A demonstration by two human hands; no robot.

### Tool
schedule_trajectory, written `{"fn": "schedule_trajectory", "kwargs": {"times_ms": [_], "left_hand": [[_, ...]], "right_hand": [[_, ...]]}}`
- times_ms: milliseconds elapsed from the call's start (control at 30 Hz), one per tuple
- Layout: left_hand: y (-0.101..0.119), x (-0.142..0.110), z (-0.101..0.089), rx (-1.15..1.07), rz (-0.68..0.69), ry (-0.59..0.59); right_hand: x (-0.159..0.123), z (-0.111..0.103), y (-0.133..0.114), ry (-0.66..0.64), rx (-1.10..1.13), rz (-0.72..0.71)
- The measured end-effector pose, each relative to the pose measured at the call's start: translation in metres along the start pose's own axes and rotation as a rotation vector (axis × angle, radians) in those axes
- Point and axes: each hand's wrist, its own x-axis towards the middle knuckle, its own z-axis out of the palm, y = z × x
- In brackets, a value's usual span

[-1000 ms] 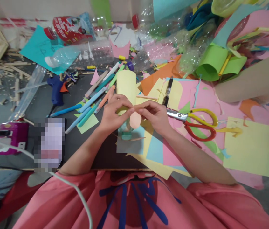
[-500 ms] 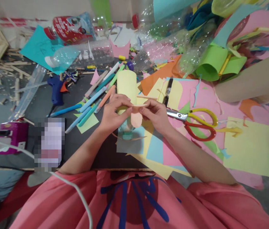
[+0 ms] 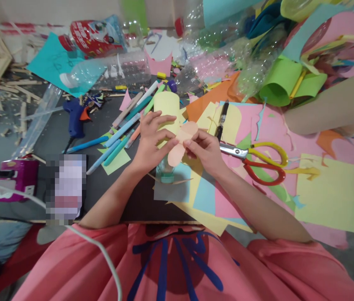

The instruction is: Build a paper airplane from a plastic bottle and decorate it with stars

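Your right hand (image 3: 192, 144) is closed in a pinch on a pale pink paper cutout (image 3: 187, 133), thumb and index finger gripping it near its narrow middle. Your left hand (image 3: 177, 139) has its thumb and index fingertip at the cutout's left edge, the other fingers raised and spread; whether that pinch is closed, you cannot be told from this view. The cutout has two rounded lobes and is held above the near part of the yellow-wrapped bottle (image 3: 166, 106), whose green cap (image 3: 167, 178) points toward you.

Taking the yellow-wrapped bottle as reference: just to its left lie several markers (image 3: 126, 126) in a loose bundle, with a light green paper scrap (image 3: 117, 164) by their near ends. Farther left is a blue glue gun (image 3: 74, 119); nearer you on that side are a phone (image 3: 69, 184), its screen blurred, and a purple box (image 3: 16, 179).

To the bottle's right are a black pen (image 3: 222, 120) and scissors (image 3: 242, 153) with one yellow and one red handle, resting over coloured sheets. A yellow sheet (image 3: 332, 194) lies well to the right. Beyond the bottle are clear plastic bottles (image 3: 123, 69) and, to the left, a red-labelled bottle (image 3: 93, 38).
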Motion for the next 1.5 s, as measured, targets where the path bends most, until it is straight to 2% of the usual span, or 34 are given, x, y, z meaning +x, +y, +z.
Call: {"fn": "schedule_trajectory", "kwargs": {"times_ms": [200, 467, 767, 967, 1300, 1500], "left_hand": [[0.002, -0.001, 0.001, 0.006, -0.034, -0.026], [0.007, -0.002, 0.000, -0.035, 0.025, -0.095], [0.008, 0.001, -0.004, -0.070, -0.022, -0.175], [0.010, 0.003, -0.009, -0.055, 0.004, -0.251], [0.012, 0.003, -0.009, -0.069, 0.078, -0.262], [0.012, 0.003, -0.010, -0.114, -0.029, -0.263]], "right_hand": [[0.001, -0.001, 0.001, 0.061, -0.004, -0.015], [0.000, 0.000, -0.001, 0.063, -0.016, -0.061], [0.000, -0.005, -0.005, -0.029, -0.146, -0.051], [0.001, -0.009, -0.009, -0.094, -0.215, -0.070], [0.002, -0.014, -0.009, -0.130, -0.263, -0.074], [-0.002, -0.008, -0.009, -0.163, -0.261, -0.039]]}}
